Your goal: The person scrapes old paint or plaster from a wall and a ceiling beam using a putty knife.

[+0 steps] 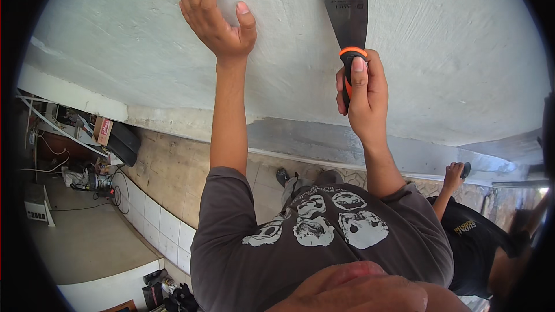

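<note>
My right hand (pixel 367 95) is wrapped around the black and orange handle of a putty knife (pixel 348 14), thumb lying along the grip. Its wide dark metal blade points up, with the flat edge at or close to the pale grey-white wall (pixel 289 34); whether it touches I cannot tell. To the left, my left hand (pixel 218 23) has its fingers and thumb spread and holds nothing. It is at the wall surface, with contact uncertain. Faint scrape or trowel marks show on the wall between and around the two hands.
At the right another person in a black shirt (pixel 474 237) holds a small dark object (pixel 466 170) near the wall's base. A cardboard box (pixel 103 131), a black container (pixel 122 144) and tangled cables (pixel 118 190) lie at the left. A tiled ledge (pixel 153 214) borders the floor.
</note>
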`<state>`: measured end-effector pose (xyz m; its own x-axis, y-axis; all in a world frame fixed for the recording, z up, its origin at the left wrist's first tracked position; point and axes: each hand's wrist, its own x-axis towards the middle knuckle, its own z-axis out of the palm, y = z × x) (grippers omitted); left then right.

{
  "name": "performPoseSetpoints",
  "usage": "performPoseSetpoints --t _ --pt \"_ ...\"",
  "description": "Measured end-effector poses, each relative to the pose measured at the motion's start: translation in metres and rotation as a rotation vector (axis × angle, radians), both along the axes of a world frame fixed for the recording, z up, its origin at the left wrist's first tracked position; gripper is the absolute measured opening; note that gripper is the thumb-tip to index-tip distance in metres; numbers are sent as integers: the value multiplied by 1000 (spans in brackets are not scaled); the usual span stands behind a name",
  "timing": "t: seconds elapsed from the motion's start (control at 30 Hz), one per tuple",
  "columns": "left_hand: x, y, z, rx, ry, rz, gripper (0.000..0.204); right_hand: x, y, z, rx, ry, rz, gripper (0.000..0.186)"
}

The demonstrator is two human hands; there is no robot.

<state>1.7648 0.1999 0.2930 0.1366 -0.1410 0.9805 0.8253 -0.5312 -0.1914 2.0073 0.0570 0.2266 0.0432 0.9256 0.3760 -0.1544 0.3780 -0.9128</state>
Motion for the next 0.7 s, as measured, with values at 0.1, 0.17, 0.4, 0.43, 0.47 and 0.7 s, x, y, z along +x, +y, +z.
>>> performPoseSetpoints --t 0.1,0.17,0.4,0.43,0.47,0.7 --pt "2 -3 4 12 19 20 56 -1 2 11 -11 -28 -5 30" --pt "3 -4 6 19 -1 35 56 -1 2 24 14 -45 16 30" --pt "6 -8 4 8 1 14 56 1 14 50 49 -83 -1 34" --pt "5 -9 3 -5 -5 12 56 -2 13 48 128 -90 -11 34" --pt "4 -9 2 -3 -9 16 56 -4 11 45 102 -104 -49 35" --pt "4 -6 0 -9 -19 13 56 -7 19 56 106 -54 -70 37"
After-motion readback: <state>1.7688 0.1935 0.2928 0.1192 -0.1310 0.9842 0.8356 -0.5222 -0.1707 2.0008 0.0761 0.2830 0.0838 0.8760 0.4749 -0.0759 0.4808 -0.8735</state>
